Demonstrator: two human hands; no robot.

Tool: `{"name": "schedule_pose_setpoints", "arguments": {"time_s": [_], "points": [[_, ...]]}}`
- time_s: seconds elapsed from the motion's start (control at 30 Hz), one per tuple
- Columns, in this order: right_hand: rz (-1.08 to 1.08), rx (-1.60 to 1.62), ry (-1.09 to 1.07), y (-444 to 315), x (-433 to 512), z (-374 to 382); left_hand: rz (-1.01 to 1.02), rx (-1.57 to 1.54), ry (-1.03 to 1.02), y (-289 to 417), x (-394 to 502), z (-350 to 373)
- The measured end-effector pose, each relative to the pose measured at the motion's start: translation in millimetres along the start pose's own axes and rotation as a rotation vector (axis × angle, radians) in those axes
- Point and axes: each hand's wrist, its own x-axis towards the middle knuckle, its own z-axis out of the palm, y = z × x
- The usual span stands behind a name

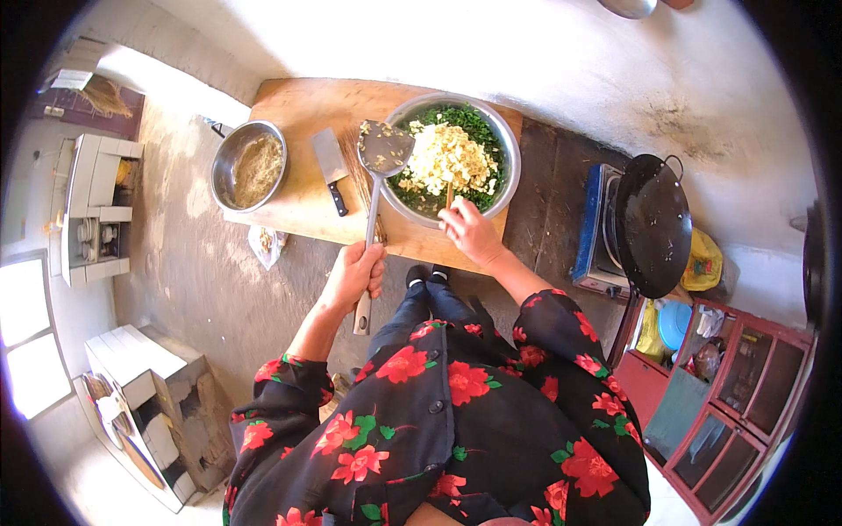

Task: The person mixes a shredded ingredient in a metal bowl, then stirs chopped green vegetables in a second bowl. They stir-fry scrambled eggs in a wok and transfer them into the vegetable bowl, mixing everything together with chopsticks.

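Observation:
My left hand (358,273) grips the handle of a metal wok spatula (385,148). Bits of food cling to its blade, which is at the left rim of a large steel basin (512,154). In the basin, chopped scrambled egg (450,158) lies heaped on chopped greens (464,117). My right hand (468,230), over the basin's near rim, holds wooden chopsticks (450,195) whose far ends are at the egg. A cleaver (329,156) with a black handle lies left of the spatula, and a bundle of thin stalks (355,174) lies partly under the spatula.
A steel bowl (282,148) of pale brownish food sits at the left end of the wooden table (299,98). A plastic bag (266,246) is below the table's near edge. To the right, a black wok (654,227) leans by a gas stove (595,223), near a red cabinet (743,421).

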Motion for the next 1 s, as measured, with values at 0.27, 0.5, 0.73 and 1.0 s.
{"name": "schedule_pose_setpoints", "arguments": {"time_s": [0.27, 0.5, 0.73, 1.0], "points": [[0.303, 0.242, 0.073, 26.7, 31.1, -29.6, -0.057, 0.102, 0.02, 9.8, 3.3, 7.0], [0.663, 0.701, 0.192, 33.3, -7.3, -92.4, -0.074, 0.181, 0.025, 14.2, 9.3, 17.7], [0.671, 0.87, 0.345, -9.6, 3.0, -107.8, -0.11, 0.229, -0.003, 13.4, 18.7, 10.5], [0.682, 0.842, 0.403, -8.0, 30.0, -66.1, -0.182, 0.3, -0.063, 32.4, 26.1, -5.8]]}}
